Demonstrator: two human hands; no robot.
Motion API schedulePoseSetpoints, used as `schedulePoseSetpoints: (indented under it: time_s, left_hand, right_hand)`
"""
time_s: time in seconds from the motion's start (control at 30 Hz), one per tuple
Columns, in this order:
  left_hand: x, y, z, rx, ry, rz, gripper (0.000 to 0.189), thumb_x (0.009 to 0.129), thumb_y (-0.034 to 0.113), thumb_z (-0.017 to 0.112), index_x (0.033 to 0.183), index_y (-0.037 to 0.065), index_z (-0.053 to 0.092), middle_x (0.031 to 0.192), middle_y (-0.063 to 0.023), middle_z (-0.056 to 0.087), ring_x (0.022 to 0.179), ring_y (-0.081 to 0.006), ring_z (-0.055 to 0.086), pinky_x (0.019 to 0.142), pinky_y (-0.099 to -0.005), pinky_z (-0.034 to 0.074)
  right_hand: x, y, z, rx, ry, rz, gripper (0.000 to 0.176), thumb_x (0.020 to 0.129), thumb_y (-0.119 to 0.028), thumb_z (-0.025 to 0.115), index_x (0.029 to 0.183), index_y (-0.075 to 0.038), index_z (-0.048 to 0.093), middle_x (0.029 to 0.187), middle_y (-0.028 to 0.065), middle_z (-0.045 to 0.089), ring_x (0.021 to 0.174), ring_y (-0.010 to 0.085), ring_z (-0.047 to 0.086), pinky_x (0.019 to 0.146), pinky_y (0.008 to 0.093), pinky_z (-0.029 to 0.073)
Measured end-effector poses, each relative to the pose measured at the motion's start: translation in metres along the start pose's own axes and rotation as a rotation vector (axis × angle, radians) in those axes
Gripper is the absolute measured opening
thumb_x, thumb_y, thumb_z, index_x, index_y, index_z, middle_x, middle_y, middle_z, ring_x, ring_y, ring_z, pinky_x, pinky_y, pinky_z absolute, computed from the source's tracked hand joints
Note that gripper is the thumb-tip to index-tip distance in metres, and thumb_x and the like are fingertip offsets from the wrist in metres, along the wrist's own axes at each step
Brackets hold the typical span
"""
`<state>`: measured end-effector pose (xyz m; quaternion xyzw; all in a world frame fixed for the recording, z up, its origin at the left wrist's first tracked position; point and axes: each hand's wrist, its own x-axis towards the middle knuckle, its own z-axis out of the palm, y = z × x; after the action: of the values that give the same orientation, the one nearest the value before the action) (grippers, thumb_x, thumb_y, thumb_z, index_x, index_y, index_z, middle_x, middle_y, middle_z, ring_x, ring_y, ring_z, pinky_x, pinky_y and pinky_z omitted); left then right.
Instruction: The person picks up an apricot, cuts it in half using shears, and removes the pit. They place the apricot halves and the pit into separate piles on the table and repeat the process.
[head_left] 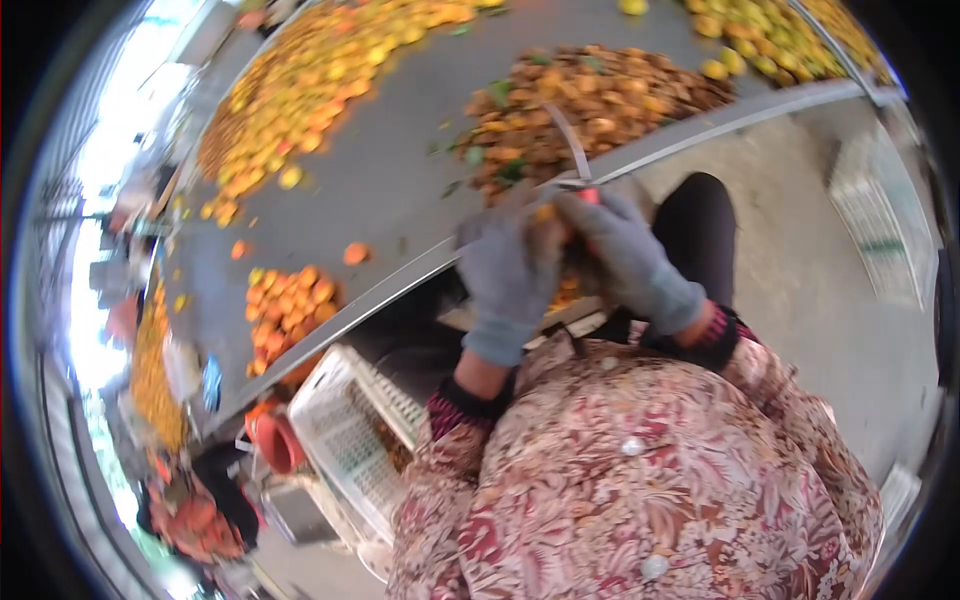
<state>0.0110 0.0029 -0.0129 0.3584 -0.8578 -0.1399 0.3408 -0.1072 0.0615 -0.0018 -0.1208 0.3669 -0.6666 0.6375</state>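
Observation:
My gloved left hand (505,268) is closed in front of my chest at the table's near edge. A small brownish-orange fruit (546,222) shows blurred at its fingertips, partly hidden by the fingers. My gloved right hand (637,262) meets it from the right, wrapped around the red handle of a knife (588,195). A thin, pale, curved strip, which looks like the blade, rises above the handle towards the table. Just beyond both hands lies a heap of brown-orange cut fruit pieces (600,100), mixed with green leaves.
The grey metal table (400,130) has a raised rim. Yellow-orange fruit (300,80) spreads along its far left, with orange fruit (285,310) nearer and yellow fruit (770,40) at top right. White crates (345,430) stand lower left and right. Another person (195,515) is at lower left.

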Motion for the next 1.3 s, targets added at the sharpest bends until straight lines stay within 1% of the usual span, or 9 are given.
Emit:
schedulePoseSetpoints:
  time_s: [0.07,0.27,0.4,0.5,0.6,0.67,0.73,0.87,1.3]
  left_hand:
    - [0.004,0.0,0.0,-0.052,0.105,0.25,0.034,0.081,0.031,0.053,0.105,0.007,0.057,0.074,-0.0105,0.055,0.075,-0.0305,0.051,0.072,-0.0431,0.036]
    - [0.018,-0.004,-0.015,0.198,0.124,0.247,0.022,0.082,0.028,0.05,0.084,0.008,0.057,0.073,-0.0094,0.054,0.072,-0.028,0.05,0.07,-0.0412,0.034]
    - [0.024,-0.01,-0.003,0.129,0.176,0.236,0.022,0.081,0.029,0.051,0.078,0.007,0.055,0.074,-0.0105,0.055,0.07,-0.0302,0.05,0.066,-0.042,0.034]
    - [0.015,-0.011,0.028,-0.117,0.198,0.026,0.028,0.08,0.035,0.052,0.078,0.007,0.055,0.07,-0.0096,0.053,0.071,-0.0269,0.049,0.07,-0.0396,0.036]
    - [0.016,-0.008,0.054,-0.627,0.428,-0.529,0.03,0.086,0.036,0.047,0.079,0.008,0.056,0.069,-0.0075,0.055,0.063,-0.0229,0.05,0.063,-0.0352,0.039]
    - [0.037,-0.004,0.01,-1.78,0.139,-1.257,0.037,0.09,0.041,0.04,0.08,0.009,0.056,0.062,-0.0046,0.054,0.052,-0.0178,0.047,0.051,-0.031,0.038]
    - [0.014,-0.043,0.017,-1.874,-0.062,-0.894,0.043,0.091,0.048,0.037,0.08,0.01,0.055,0.053,-0.0034,0.049,0.044,-0.0156,0.042,0.044,-0.0305,0.034]
    - [0.014,-0.035,0.003,-1.948,-0.171,-0.922,0.043,0.09,0.048,0.038,0.075,0.011,0.055,0.052,-0.0038,0.047,0.045,-0.0165,0.042,0.045,-0.03,0.034]
    - [0.014,-0.002,-0.011,-1.8,-0.084,-0.92,0.044,0.092,0.043,0.038,0.072,0.006,0.052,0.06,-0.0035,0.042,0.051,-0.0161,0.035,0.051,-0.0308,0.03]
  right_hand:
    - [-0.003,-0.013,-0.002,-0.203,-0.047,0.111,0.023,0.091,-0.032,0.054,0.087,-0.009,0.056,0.061,-0.001,0.056,0.039,0.0065,0.048,0.034,0.0187,0.036]
    - [0.008,-0.012,0.016,-0.346,-0.032,0.102,0.029,0.09,-0.038,0.054,0.084,-0.01,0.054,0.058,-0.0017,0.053,0.035,0.0066,0.045,0.031,0.0185,0.031]
    - [0.026,0.013,0.013,-0.3,0.143,-0.207,0.023,0.09,-0.029,0.058,0.089,-0.007,0.056,0.062,-0.0049,0.053,0.046,0.0008,0.044,0.04,0.0158,0.034]
    - [0.03,0.018,0.02,-0.356,0.174,-0.486,0.02,0.089,-0.024,0.06,0.09,-0.005,0.057,0.067,-0.0065,0.053,0.055,-0.0015,0.043,0.047,0.015,0.036]
    - [0.034,0.014,0.019,-0.441,0.206,-0.601,0.021,0.09,-0.025,0.058,0.088,-0.004,0.057,0.07,-0.0052,0.054,0.056,-0.0003,0.046,0.048,0.0166,0.038]
    - [0.025,-0.013,0.026,-0.266,-0.101,-0.299,0.032,0.093,-0.035,0.05,0.087,-0.004,0.056,0.062,-0.0034,0.05,0.048,0.0028,0.043,0.043,0.0193,0.036]
    - [0.031,-0.02,0.013,-0.139,-0.184,-0.154,0.038,0.093,-0.04,0.045,0.087,-0.004,0.055,0.058,-0.0023,0.047,0.044,0.0048,0.04,0.041,0.0206,0.034]
    - [0.029,-0.015,0.004,0.001,-0.313,0.012,0.048,0.094,-0.047,0.038,0.086,-0.003,0.055,0.052,-0.0009,0.041,0.037,0.0079,0.029,0.037,0.0227,0.028]
    - [0.029,-0.047,-0.003,-0.411,-0.047,-0.111,0.031,0.086,-0.036,0.06,0.077,-0.006,0.059,0.057,0.0,0.053,0.045,0.0062,0.05,0.038,0.02,0.037]
